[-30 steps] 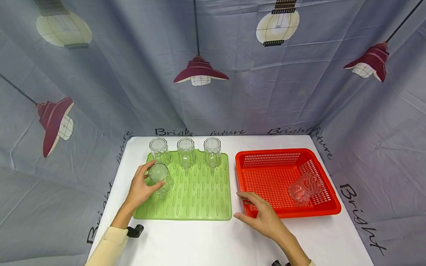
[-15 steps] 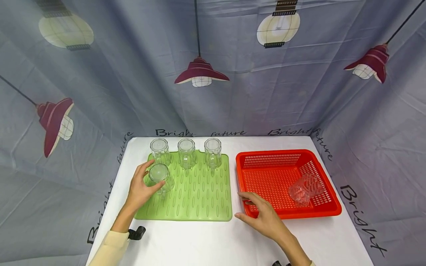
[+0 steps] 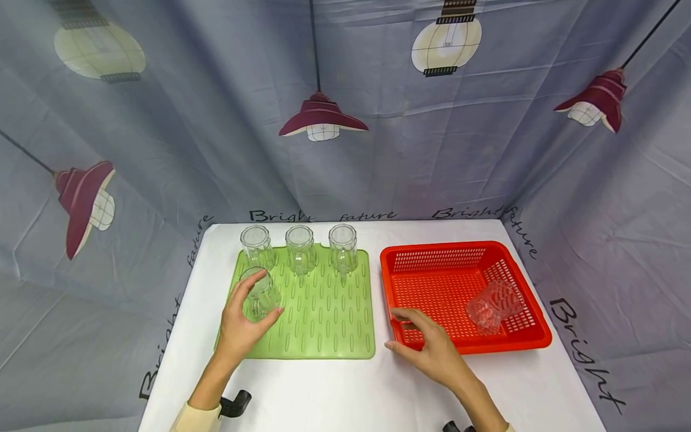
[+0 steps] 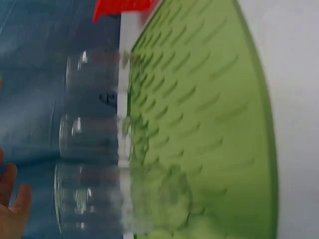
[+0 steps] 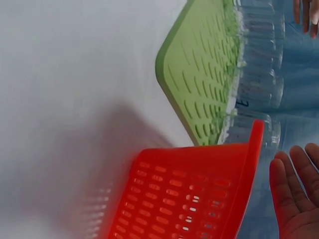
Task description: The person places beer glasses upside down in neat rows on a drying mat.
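My left hand (image 3: 242,327) hovers by the front drinking glass (image 3: 266,298), thumb and fingers spread and holding nothing. In the left wrist view a gap shows between the fingers (image 4: 19,204) and that glass, which stands upside down on the green ribbed mat (image 3: 329,324). Behind it, three more upturned glasses form a row: left (image 3: 258,246), middle (image 3: 300,249) and right (image 3: 342,247). Over the near left corner of the red basket (image 3: 385,282) is my right hand (image 3: 432,351), fingers apart and grasping nothing. A clear glass (image 3: 488,306) lies on its side inside the basket.
A white-covered table (image 3: 318,396) carries the mat at left and the basket at right. Grey curtains (image 3: 378,168) printed with lamps close off the back and both sides. The basket's raised rim stands higher than the mat.
My left hand has come off the front glass and shifted right and towards me, in front of it in the head view. The glass stays on the mat; my right hand hardly moves.
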### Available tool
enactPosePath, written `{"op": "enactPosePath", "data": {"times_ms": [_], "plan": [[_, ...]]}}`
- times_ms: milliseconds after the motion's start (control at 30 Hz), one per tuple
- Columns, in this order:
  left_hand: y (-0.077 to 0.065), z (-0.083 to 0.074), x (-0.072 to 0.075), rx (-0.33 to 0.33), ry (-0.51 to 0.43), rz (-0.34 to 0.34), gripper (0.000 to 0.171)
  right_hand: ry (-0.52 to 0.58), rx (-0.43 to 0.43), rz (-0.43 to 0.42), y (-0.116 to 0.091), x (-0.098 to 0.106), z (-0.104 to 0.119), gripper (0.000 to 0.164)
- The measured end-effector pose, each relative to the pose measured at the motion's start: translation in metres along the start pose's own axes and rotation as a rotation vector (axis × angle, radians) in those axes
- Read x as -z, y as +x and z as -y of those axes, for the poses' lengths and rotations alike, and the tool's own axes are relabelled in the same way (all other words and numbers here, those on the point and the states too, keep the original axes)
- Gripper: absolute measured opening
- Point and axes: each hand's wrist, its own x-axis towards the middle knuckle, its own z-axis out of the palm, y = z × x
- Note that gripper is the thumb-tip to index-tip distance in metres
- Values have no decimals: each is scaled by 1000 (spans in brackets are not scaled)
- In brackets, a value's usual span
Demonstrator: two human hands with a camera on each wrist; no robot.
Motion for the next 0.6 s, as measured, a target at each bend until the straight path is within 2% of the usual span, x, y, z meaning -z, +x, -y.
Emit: {"op": "enactPosePath", "data": {"times_ms": [133,333,600], "plan": [[-14,-7,-13,12,-64,47,83,11,20,-3,0,2,-3,65],[-33,-5,-30,64,-132,116,79,14,28,-9,-1,2,-4,64],[-46,-6,-42,105,-183,154,77,1,17,-24,-2,3,-3,66]]}}
